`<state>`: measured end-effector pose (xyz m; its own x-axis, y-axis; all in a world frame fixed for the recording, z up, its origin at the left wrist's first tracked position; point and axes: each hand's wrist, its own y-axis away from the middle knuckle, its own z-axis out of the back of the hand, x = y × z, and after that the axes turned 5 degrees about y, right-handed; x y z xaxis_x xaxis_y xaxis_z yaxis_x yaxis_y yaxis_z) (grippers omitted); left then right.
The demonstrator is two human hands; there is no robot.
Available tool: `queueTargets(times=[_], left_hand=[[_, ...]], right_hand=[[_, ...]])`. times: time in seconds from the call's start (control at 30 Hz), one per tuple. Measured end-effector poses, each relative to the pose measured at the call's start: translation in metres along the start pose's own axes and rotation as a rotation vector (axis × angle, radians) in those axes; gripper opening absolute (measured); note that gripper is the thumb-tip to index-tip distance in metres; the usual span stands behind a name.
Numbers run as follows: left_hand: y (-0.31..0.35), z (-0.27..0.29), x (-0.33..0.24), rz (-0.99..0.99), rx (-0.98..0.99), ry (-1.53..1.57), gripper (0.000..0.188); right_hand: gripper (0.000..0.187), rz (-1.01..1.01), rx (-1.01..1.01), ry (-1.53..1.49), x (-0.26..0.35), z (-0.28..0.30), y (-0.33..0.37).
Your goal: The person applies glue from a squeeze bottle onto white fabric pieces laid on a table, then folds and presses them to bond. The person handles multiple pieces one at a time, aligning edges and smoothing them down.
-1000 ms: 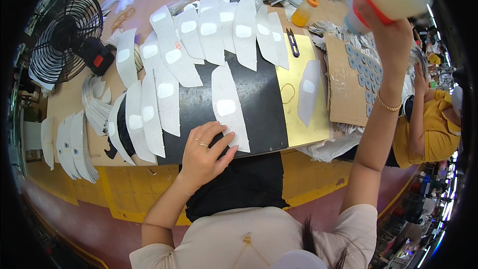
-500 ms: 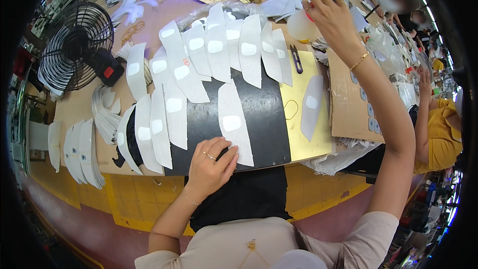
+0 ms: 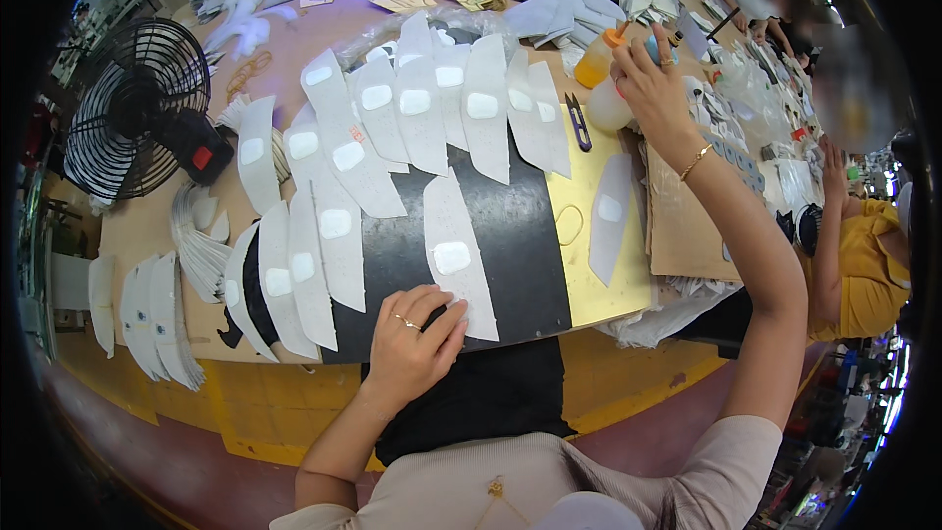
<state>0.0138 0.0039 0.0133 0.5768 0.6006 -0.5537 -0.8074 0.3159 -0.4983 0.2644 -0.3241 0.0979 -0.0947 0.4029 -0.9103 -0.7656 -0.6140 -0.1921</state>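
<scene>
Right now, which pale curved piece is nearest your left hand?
The pale curved piece in the middle of the shiny black mat; it alone touches the bare left hand.

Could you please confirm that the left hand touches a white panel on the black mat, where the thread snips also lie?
Not quite: the head view shows the thread snips lying on the yellow sheet. The left hand does touch a white panel on the black mat.

A pale beige ribbed top, short-sleeved — over it, a fine gold necklace with pendant; a ring on the left hand, another on the right hand, plus a gold wrist bracelet.
</scene>
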Motion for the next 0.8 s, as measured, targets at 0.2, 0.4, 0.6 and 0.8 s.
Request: queueTargets(times=[0.2, 0.4, 0.6, 0.8], left_hand=[[-0.043, 0.026, -0.006, 0.051, 0.079, 0.062, 0.031], [-0.137, -0.004, 0.037, -0.208, 0.084, -0.111, 0.035], [-0.204, -0.054, 0.055, -0.608, 0.272, -0.286, 0.023], [-0.219, -0.070, 0.055, -0.654, 0.417, -0.398, 0.008]], right_hand=[[0.040, -0.049, -0.068, -0.356, 0.008, 0.022, 0.005], [0.018, 0.022, -0.106, -0.832, 0.054, 0.093, 0.005], [0.021, -0.089, -0.088, -1.179, 0.041, 0.145, 0.056], [0.030, -0.232, 0.028, -1.520, 0.042, 0.162, 0.098]])
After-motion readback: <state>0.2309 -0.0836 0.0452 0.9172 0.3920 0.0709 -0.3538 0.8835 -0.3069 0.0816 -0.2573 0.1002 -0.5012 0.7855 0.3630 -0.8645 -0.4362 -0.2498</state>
